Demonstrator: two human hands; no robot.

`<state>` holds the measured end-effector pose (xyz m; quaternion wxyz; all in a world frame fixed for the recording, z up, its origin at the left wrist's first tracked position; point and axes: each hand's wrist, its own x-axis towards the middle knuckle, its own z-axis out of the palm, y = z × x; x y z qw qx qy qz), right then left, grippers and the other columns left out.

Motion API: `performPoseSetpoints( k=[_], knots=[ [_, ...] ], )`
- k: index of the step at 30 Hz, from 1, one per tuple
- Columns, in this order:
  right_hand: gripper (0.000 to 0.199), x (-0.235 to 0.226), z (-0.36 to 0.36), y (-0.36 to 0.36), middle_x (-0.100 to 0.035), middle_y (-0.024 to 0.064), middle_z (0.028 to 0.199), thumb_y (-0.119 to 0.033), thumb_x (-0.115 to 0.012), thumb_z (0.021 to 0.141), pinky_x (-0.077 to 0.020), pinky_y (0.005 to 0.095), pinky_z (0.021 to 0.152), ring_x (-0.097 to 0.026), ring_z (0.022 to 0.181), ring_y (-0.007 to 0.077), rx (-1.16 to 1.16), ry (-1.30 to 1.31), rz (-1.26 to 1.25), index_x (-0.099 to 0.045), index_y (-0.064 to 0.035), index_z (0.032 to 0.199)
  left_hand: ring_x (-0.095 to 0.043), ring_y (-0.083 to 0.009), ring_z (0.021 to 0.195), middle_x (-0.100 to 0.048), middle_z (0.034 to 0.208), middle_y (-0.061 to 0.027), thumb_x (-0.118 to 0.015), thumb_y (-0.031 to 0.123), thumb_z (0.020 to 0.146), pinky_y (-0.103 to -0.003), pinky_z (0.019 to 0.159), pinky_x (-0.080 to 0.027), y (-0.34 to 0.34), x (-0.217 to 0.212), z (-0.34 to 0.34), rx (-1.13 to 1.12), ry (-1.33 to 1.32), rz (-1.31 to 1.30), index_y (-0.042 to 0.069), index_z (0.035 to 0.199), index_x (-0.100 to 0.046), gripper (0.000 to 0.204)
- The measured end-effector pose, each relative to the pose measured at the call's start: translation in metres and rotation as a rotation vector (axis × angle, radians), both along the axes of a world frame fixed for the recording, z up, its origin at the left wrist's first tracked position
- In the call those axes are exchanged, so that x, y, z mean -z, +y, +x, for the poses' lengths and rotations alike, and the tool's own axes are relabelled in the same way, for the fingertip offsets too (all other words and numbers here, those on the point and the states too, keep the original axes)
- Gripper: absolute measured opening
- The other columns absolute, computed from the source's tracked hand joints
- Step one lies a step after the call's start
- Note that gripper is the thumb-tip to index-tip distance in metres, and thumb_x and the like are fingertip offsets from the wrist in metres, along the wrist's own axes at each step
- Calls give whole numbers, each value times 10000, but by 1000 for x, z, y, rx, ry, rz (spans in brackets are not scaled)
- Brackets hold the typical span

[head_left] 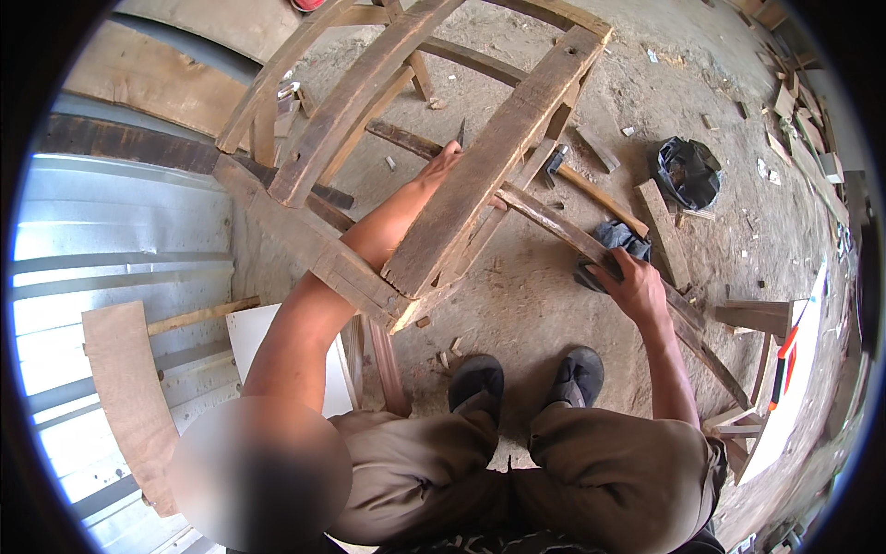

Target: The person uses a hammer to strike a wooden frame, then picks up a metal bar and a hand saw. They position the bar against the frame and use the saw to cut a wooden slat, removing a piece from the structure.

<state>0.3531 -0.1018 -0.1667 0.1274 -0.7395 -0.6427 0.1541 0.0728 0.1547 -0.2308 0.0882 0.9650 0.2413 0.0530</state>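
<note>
Dusty bare ground (720, 111) littered with wood scraps fills the background, with corrugated metal sheeting (120, 231) at nine o'clock. At the centre, running up toward twelve o'clock, stands one rough wooden frame (480, 166) of weathered planks, tilted over the person's knees, probably so its underside can be reached from a sitting position.

The left hand (445, 159) reaches through the frame at about twelve o'clock and closes around one thin dark tool (460, 134), a blade or chisel by its look, with the tip pointing up beside the broad plank. The right hand (635, 284), at three o'clock, presses down flat with curled fingers on a long dark slat (554, 222) and the edge of a dark cloth (620, 238); this seems to steady the frame while the other hand works.

One hammer (591, 189) lies on the ground just past the slat, handle toward three o'clock, within easy reach. One crumpled black bag (688, 171) sits at two o'clock. One orange-handled tool (784, 355) rests on a white board at four o'clock. Two dark shoes (526, 380) are planted at six o'clock, apart, bracing the seated body. One curved board (129, 397) leans at eight o'clock.
</note>
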Motion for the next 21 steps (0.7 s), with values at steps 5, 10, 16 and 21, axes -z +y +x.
performPoseSetpoints(
  k=[5,10,16,21],
  knots=[
    [416,1,-4,2,-695,140,872,-453,-711,849,-539,437,677,-678,795,357,-11,26,-9,-622,-68,983,-606,-229,889,-562,978,-48,-547,688,821,-438,776,-513,-3,-18,-8,27,-4,-14,72,1119,-588,685],
    [402,4,2,4,-697,138,878,-447,-713,845,-544,438,676,-678,801,360,-13,15,17,-632,-82,994,-590,-212,879,-552,938,-40,-569,679,809,-418,784,-502,-4,-20,-6,41,-35,27,75,1070,-591,658],
    [414,0,5,9,-702,135,893,-451,-717,837,-556,431,685,-680,809,362,-3,-3,-20,-647,-91,1030,-576,-191,866,-545,882,-32,-566,695,798,-399,793,-495,4,-5,-5,70,-87,60,90,1022,-600,646],
    [423,4,5,9,-704,137,889,-453,-714,838,-557,429,683,-681,798,363,-5,4,-28,-649,-82,1031,-563,-190,857,-533,860,-17,-530,729,794,-412,814,-498,8,8,-5,74,-118,51,84,983,-602,676]
  ],
)
